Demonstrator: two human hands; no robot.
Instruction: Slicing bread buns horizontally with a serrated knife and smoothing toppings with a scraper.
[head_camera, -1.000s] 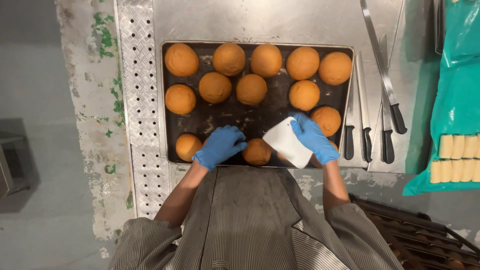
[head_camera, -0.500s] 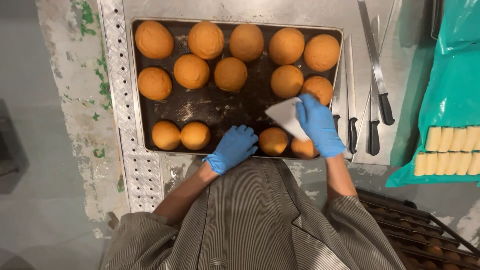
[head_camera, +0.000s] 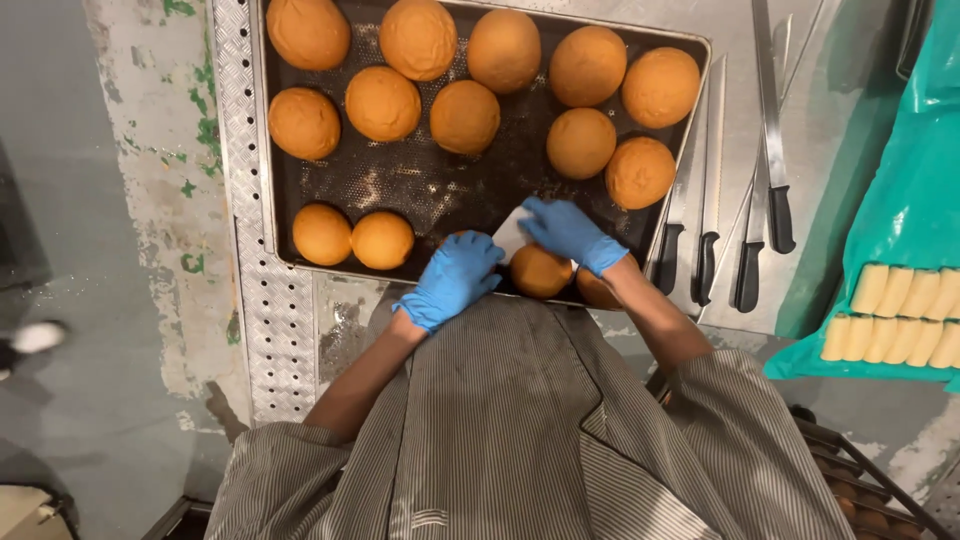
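A dark perforated baking tray (head_camera: 420, 190) holds several round golden buns. My right hand (head_camera: 572, 234), in a blue glove, grips a white flat scraper (head_camera: 510, 232) with its edge down on the tray near the front rim. My left hand (head_camera: 455, 278), also gloved, lies palm down on the tray's front edge, fingers together, touching a bun (head_camera: 540, 270) that sits between both hands. What is under the left palm is hidden. Another bun (head_camera: 598, 290) shows partly beneath my right wrist. Two buns (head_camera: 352, 238) sit side by side left of my left hand.
Several long knives with black handles (head_camera: 745, 200) lie on the steel table right of the tray. A teal sheet (head_camera: 900, 200) at far right carries a row of pale sticks (head_camera: 895, 315). A perforated metal strip (head_camera: 250, 250) runs along the tray's left side.
The view has come closer to the tray. My right hand with the scraper has moved left along the front row, and my left hand has shifted up to the bun beside it.
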